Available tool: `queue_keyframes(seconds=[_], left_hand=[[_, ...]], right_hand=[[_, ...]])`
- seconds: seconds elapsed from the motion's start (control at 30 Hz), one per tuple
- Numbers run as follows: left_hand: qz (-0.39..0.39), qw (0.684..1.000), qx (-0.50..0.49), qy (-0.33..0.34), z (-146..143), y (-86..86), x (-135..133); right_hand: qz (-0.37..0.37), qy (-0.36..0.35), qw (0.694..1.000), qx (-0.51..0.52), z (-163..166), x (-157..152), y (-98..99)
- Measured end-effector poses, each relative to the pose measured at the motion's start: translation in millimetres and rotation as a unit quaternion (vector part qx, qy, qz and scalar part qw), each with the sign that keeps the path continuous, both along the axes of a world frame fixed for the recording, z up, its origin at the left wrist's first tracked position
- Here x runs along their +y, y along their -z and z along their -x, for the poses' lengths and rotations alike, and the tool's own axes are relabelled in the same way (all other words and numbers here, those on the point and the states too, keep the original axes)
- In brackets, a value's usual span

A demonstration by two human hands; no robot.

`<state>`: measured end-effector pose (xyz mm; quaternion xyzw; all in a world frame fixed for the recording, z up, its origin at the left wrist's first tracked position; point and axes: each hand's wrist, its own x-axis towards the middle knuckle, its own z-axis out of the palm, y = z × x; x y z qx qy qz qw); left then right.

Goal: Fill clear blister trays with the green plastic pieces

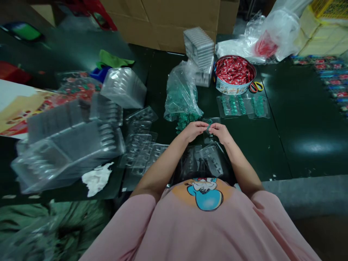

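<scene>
My left hand point(193, 131) and my right hand point(220, 132) meet at the table's near middle. Their fingertips pinch one small green plastic piece point(209, 125), whose exact kind is too small to make out. Below it lies a clear blister tray point(208, 139). To the left, a clear plastic bag point(181, 95) spills a pile of similar green pieces point(184, 121) beside my left hand. Beyond my right hand lie clear trays filled with green pieces point(233, 105).
A round tin point(233, 87) of red packets stands at the back, scissors point(256, 86) beside it. Stacked clear trays point(199, 49) rise behind the bag. More tray stacks point(67, 141) and loose trays point(138, 148) cover the left. A cardboard box point(168, 25) borders the far edge.
</scene>
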<state>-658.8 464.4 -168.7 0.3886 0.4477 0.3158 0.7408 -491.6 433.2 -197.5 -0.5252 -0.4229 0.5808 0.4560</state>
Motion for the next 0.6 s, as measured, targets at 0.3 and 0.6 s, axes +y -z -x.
queue_keyframes(seconds=[0.3, 0.6], left_hand=[[0.047, 0.996, -0.071, 0.034, -3.3, 0.1, 7.7], [0.05, 0.988, -0.123, -0.075, -24.1, 0.3, 5.2]], right_hand=[[0.004, -0.02, 1.0, -0.009, -8.6, -1.9, -12.3], [0.035, 0.084, 0.99, 0.107, -1.7, 0.4, -17.0]])
